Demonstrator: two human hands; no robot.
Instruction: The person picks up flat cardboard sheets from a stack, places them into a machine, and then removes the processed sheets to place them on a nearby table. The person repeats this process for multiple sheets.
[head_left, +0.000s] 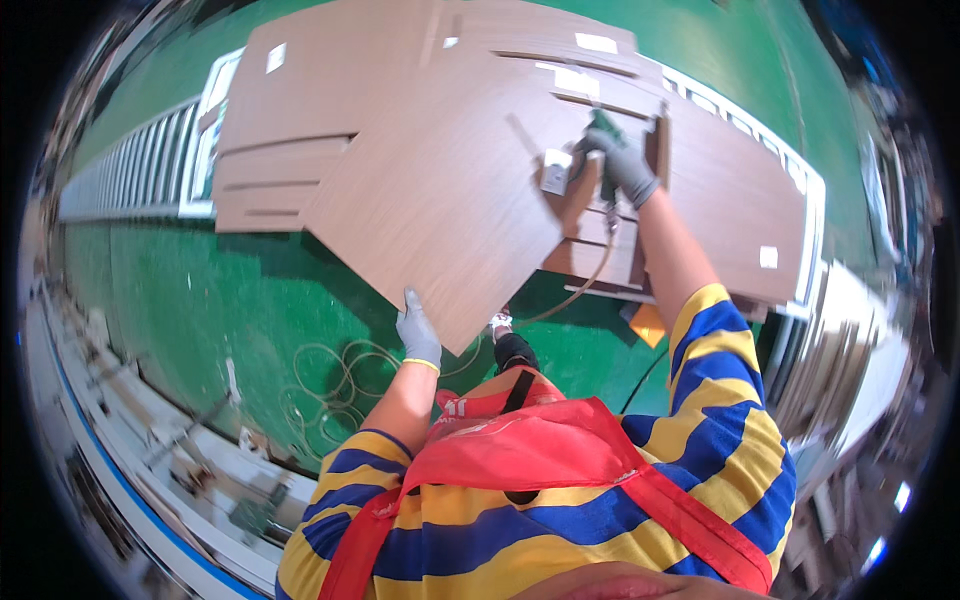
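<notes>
My left hand (419, 334), in a grey work glove, grips the near edge of a large wood-grain panel (450, 195). This panel lies slanted over other boards, and its near corner juts out towards me. Beyond its right side, my right hand (622, 163), also gloved, holds a green air tool (607, 126); blur hides its exact kind. From the tool an air hose (602, 268) curves down towards the floor. Close to the tool, a white label (555, 171) bears print.
Stacked wood-grain boards (300, 90) rest on a white slatted frame (814, 225). Coiled hose (345, 382) lies on the green floor (187, 300) at left. More panels (840, 360) stand stacked at right. A yellow object (647, 324) sits below the boards.
</notes>
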